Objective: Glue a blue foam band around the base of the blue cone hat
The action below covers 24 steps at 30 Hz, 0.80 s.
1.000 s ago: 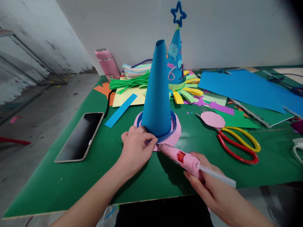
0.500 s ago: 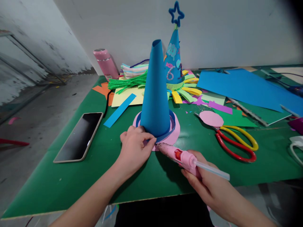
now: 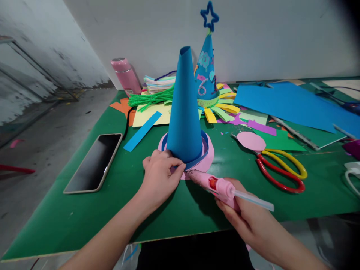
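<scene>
A tall blue paper cone [image 3: 185, 112] stands upright on a pink paper disc [image 3: 208, 159]. Round the cone's foot runs a dark blue paper strip [image 3: 206, 144]. My left hand [image 3: 163, 170] pinches this strip at the front, thumb and forefinger together near the disc's edge. My right hand [image 3: 244, 210] is wrapped round a pink hot glue gun [image 3: 216, 186], with a clear glue stick [image 3: 254, 199] poking out of its back. The gun's nozzle points left, close to the strip and my left fingertips; whether it touches them I cannot tell.
A phone [image 3: 94, 163] lies at left. Scissors [image 3: 281, 180] with red and yellow handles lie at right under a pink paper oval [image 3: 251, 141]. Behind stand a decorated party hat [image 3: 206, 71] and a pink bottle [image 3: 126, 77], among green pipe cleaners [image 3: 152, 96] and blue sheets [image 3: 281, 105].
The glue gun and my right hand have shifted very slightly to the right. My left hand and the cone stay practically where they were.
</scene>
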Each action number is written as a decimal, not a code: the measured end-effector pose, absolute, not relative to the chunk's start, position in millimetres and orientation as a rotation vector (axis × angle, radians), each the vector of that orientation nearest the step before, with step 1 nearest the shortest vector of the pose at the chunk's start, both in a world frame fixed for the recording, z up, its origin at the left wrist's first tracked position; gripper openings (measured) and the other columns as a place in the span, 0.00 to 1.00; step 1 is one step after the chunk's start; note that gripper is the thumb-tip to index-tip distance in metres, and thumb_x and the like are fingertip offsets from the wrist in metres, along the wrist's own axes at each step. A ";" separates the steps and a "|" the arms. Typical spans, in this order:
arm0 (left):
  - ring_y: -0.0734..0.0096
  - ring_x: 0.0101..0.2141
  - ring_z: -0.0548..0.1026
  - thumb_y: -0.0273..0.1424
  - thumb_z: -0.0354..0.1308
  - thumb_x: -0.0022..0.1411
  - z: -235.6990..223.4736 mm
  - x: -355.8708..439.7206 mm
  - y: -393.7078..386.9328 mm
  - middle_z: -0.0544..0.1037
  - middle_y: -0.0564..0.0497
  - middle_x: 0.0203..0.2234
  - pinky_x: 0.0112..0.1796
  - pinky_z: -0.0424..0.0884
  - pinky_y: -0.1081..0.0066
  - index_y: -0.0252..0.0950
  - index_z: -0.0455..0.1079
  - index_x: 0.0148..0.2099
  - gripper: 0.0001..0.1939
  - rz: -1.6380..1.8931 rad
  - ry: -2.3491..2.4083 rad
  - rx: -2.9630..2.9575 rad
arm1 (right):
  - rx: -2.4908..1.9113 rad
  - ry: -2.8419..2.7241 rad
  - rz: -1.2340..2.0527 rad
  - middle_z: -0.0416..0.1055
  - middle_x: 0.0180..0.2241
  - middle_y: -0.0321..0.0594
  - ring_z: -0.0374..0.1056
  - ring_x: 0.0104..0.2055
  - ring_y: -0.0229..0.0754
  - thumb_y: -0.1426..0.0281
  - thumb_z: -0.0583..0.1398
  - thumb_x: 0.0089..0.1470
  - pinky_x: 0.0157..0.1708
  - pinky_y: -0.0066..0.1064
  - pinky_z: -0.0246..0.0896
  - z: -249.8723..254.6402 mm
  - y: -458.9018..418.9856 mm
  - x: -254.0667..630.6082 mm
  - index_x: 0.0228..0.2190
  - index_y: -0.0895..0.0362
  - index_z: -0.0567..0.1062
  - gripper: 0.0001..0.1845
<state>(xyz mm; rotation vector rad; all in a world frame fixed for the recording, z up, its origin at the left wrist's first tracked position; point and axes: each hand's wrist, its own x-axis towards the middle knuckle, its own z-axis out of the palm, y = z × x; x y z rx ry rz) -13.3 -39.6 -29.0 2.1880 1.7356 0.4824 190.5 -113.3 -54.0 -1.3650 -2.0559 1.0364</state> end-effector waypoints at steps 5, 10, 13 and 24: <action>0.61 0.34 0.64 0.32 0.51 0.55 -28.8 -12.9 -39.5 0.72 0.50 0.24 0.34 0.56 0.62 0.42 0.74 0.26 0.11 0.484 1.733 2.183 | -1.368 -2.056 1.035 0.67 0.28 0.39 0.66 0.42 0.45 0.73 0.47 0.56 0.43 0.38 0.60 -53.3 -113.2 190.2 0.46 0.59 0.57 0.15; 0.61 0.34 0.64 0.32 0.51 0.55 -30.3 -13.0 -39.1 0.72 0.50 0.24 0.33 0.56 0.61 0.42 0.74 0.26 0.11 0.487 1.732 2.187 | -1.369 -2.062 1.037 0.67 0.28 0.39 0.67 0.39 0.45 0.73 0.47 0.56 0.41 0.38 0.61 -52.1 -113.5 191.4 0.47 0.60 0.56 0.15; 0.60 0.34 0.64 0.33 0.51 0.54 -31.1 -13.5 -38.9 0.72 0.50 0.25 0.34 0.56 0.61 0.42 0.74 0.26 0.11 0.495 1.738 2.182 | -1.383 -2.059 1.029 0.66 0.27 0.38 0.67 0.38 0.44 0.72 0.47 0.56 0.43 0.38 0.60 -52.8 -113.9 193.7 0.47 0.60 0.56 0.15; 0.61 0.33 0.64 0.33 0.51 0.54 -31.2 -15.4 -41.1 0.72 0.50 0.23 0.33 0.57 0.62 0.41 0.74 0.26 0.12 0.520 1.723 2.207 | -1.465 -2.023 0.992 0.67 0.30 0.40 0.67 0.38 0.45 0.70 0.47 0.57 0.36 0.35 0.63 -52.5 -113.7 203.1 0.46 0.56 0.59 0.14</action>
